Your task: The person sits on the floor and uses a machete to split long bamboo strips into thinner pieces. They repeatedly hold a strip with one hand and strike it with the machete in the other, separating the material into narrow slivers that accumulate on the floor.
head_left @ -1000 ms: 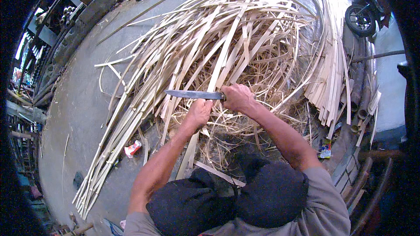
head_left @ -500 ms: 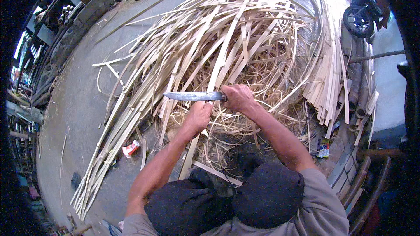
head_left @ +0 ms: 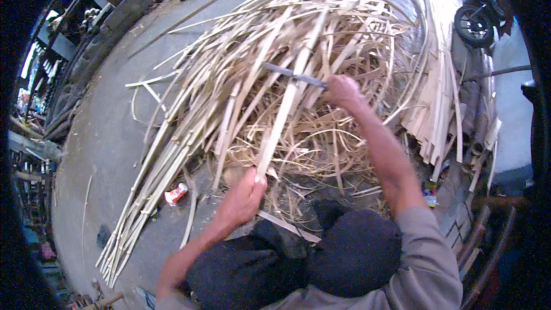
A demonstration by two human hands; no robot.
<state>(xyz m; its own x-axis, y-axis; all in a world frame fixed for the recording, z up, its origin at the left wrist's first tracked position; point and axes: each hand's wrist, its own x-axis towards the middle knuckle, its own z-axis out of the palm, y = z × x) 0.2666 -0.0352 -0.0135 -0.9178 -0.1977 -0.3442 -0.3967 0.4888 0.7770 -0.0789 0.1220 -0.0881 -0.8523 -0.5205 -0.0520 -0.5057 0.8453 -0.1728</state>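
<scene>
My left hand [head_left: 244, 198] grips the near end of a long pale bamboo strip [head_left: 287, 109] that runs up and away over the heap. My right hand [head_left: 342, 90] is stretched out farther along that strip and holds a long knife [head_left: 293, 74], its blade pointing left across the strip. Both hands work over a big pile of split bamboo strips [head_left: 252, 69] spread on the concrete ground. My knees in dark trousers [head_left: 298, 258] fill the lower middle.
Curly bamboo shavings [head_left: 321, 149] lie in front of my knees. A stack of flat cut strips [head_left: 442, 109] lies at the right. A parked motorbike [head_left: 479, 11] stands at the top right. A small red and white wrapper [head_left: 175, 193] lies on the ground at the left.
My right hand has pushed the knife away and up along the strip. My left hand has pulled back toward my knees, holding the strip's near end.
</scene>
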